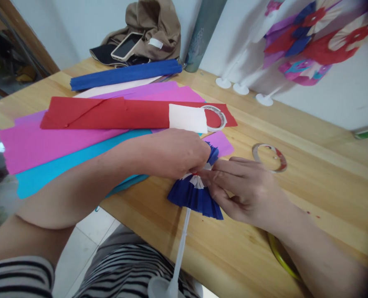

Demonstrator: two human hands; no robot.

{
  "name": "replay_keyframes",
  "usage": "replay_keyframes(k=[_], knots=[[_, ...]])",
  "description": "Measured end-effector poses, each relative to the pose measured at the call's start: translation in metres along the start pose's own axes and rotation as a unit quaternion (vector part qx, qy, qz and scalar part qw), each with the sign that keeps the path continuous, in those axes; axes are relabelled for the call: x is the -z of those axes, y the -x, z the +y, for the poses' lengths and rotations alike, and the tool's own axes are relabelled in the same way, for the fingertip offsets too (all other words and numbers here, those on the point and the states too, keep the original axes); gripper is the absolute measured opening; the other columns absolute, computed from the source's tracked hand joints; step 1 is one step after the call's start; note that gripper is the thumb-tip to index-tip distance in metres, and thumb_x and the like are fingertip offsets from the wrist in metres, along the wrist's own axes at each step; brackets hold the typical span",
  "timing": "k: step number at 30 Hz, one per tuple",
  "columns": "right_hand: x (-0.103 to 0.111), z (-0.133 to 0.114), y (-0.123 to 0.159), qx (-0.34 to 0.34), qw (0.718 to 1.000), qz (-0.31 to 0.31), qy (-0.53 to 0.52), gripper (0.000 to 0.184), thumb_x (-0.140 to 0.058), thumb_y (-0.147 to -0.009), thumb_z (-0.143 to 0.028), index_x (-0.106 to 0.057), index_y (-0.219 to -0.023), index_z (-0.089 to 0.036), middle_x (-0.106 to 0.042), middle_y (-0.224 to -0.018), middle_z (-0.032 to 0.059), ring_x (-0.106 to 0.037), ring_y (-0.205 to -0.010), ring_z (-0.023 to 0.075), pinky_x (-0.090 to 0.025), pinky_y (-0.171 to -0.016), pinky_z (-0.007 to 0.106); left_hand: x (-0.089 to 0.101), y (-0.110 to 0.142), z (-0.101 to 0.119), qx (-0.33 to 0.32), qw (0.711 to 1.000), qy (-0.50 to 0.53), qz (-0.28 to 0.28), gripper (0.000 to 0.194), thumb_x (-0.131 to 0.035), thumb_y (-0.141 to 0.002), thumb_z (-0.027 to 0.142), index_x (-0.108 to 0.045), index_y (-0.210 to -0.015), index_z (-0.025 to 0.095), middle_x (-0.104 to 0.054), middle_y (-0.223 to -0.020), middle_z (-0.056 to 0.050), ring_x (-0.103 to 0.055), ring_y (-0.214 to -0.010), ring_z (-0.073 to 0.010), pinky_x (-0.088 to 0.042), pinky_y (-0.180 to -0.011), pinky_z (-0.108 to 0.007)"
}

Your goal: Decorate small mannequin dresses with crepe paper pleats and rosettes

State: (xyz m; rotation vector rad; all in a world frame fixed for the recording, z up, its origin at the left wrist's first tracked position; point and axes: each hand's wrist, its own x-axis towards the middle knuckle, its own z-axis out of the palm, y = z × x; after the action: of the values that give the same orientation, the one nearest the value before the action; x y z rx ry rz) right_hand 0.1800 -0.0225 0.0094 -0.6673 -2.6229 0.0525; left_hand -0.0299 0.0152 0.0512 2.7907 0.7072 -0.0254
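Observation:
A pleated crepe paper rosette (196,198), blue with a white and red centre, lies over the table's front edge. My left hand (177,152) bends down over its upper left part, fingers curled in at the middle. From the right, my right hand (243,186) pinches the rosette near its centre, fingertips close to those of the left. Between the hands the exact grip is partly hidden. Below the blue skirt a white plastic stick (182,238) slants down toward my lap and ends in a round white base (159,287).
Folded crepe paper in red (109,114), pink (62,147), turquoise (47,176) and blue (124,73) covers the table's left. Tape rolls (283,161) lie at right. Behind are a phone (127,46), a brown cloth bag (162,29) and finished paper flowers (314,49) on white stands.

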Motion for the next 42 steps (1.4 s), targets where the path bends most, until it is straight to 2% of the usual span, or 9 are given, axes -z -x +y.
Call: replay_keyframes(k=[6,12,19,23,28,33,35,39,42], knots=[[-0.0026,-0.0001,0.0006,-0.046,0.998,-0.007,-0.052,0.025,-0.053,-0.086,-0.001,-0.065,-0.073,-0.018,-0.065,-0.068,0.0039,-0.059,-0.059,0.0151,-0.041,-0.054,0.029,0.0009,-0.0045,-0.0008,0.015,1.000,0.003,-0.020,0.027,-0.056,-0.083,0.005,-0.065,-0.061,0.018,-0.056,-0.053,0.001,-0.035,-0.050,-0.0129,-0.024,-0.054,-0.032],[-0.0038,0.0016,0.0014,-0.044,0.997,-0.001,-0.058,0.025,-0.052,-0.089,-0.003,-0.068,-0.078,-0.019,-0.067,-0.069,0.0041,-0.061,-0.059,0.0158,-0.043,-0.053,0.029,0.0065,-0.0040,-0.0004,0.074,0.997,0.034,0.007,0.024,-0.056,-0.086,0.008,-0.073,-0.074,0.020,-0.069,-0.070,0.002,-0.058,-0.069,-0.0124,-0.038,-0.063,-0.024],[-0.0027,0.0014,-0.0006,-0.030,0.998,0.006,-0.055,0.026,-0.051,-0.088,-0.002,-0.066,-0.074,-0.018,-0.066,-0.067,0.0049,-0.061,-0.058,0.0161,-0.044,-0.052,0.028,0.0045,-0.0071,-0.0044,0.076,0.996,0.031,-0.024,0.026,-0.058,-0.084,0.006,-0.079,-0.082,0.021,-0.076,-0.082,0.000,-0.062,-0.074,-0.0123,-0.038,-0.062,-0.022],[-0.0024,0.0023,-0.0008,-0.032,0.998,0.004,-0.062,0.027,-0.051,-0.088,-0.001,-0.066,-0.075,-0.019,-0.067,-0.067,0.0047,-0.061,-0.058,0.0162,-0.044,-0.051,0.028,0.0033,-0.0078,-0.0054,0.060,0.997,0.015,-0.039,0.027,-0.059,-0.082,0.006,-0.080,-0.082,0.022,-0.076,-0.082,0.000,-0.061,-0.071,-0.0132,-0.035,-0.058,-0.026],[-0.0038,0.0027,0.0010,-0.039,0.997,-0.001,-0.067,0.027,-0.052,-0.087,-0.001,-0.066,-0.073,-0.018,-0.064,-0.065,0.0046,-0.059,-0.057,0.0162,-0.042,-0.051,0.029,0.0065,-0.0071,-0.0011,0.041,0.997,-0.027,-0.060,0.028,-0.054,-0.084,0.004,-0.076,-0.074,0.019,-0.068,-0.065,-0.002,-0.048,-0.055,-0.0135,-0.029,-0.056,-0.030],[-0.0030,0.0030,0.0010,-0.056,0.994,-0.001,-0.099,0.029,-0.052,-0.088,-0.001,-0.068,-0.071,-0.019,-0.066,-0.067,0.0046,-0.060,-0.057,0.0147,-0.042,-0.050,0.027,0.0041,-0.0089,-0.0035,0.030,0.998,-0.014,-0.056,0.027,-0.054,-0.083,0.003,-0.074,-0.070,0.017,-0.064,-0.061,-0.001,-0.038,-0.051,-0.0123,-0.027,-0.054,-0.032],[-0.0013,0.0035,0.0003,-0.065,0.989,-0.003,-0.130,0.029,-0.052,-0.089,-0.002,-0.070,-0.073,-0.018,-0.068,-0.067,0.0048,-0.060,-0.056,0.0138,-0.043,-0.050,0.026,0.0023,-0.0095,-0.0056,0.028,0.998,-0.005,-0.051,0.024,-0.058,-0.081,0.003,-0.073,-0.069,0.017,-0.063,-0.060,0.000,-0.037,-0.050,-0.0116,-0.026,-0.053,-0.031],[0.0018,0.0050,0.0003,-0.112,0.976,0.013,-0.186,0.021,-0.057,-0.092,-0.007,-0.077,-0.091,-0.014,-0.070,-0.068,0.0048,-0.061,-0.054,0.0119,-0.044,-0.050,0.023,0.0018,-0.0096,-0.0059,0.026,0.998,-0.021,-0.050,0.024,-0.058,-0.081,0.003,-0.074,-0.071,0.017,-0.064,-0.060,0.000,-0.040,-0.049,-0.0117,-0.026,-0.054,-0.031],[0.0011,0.0065,0.0005,-0.146,0.970,0.029,-0.193,0.018,-0.060,-0.092,-0.011,-0.077,-0.090,-0.014,-0.068,-0.066,0.0037,-0.058,-0.051,0.0105,-0.043,-0.048,0.023,0.0024,-0.0097,-0.0047,0.025,0.998,-0.026,-0.059,0.026,-0.056,-0.082,0.003,-0.076,-0.073,0.017,-0.067,-0.064,-0.002,-0.045,-0.052,-0.0130,-0.027,-0.055,-0.032]])
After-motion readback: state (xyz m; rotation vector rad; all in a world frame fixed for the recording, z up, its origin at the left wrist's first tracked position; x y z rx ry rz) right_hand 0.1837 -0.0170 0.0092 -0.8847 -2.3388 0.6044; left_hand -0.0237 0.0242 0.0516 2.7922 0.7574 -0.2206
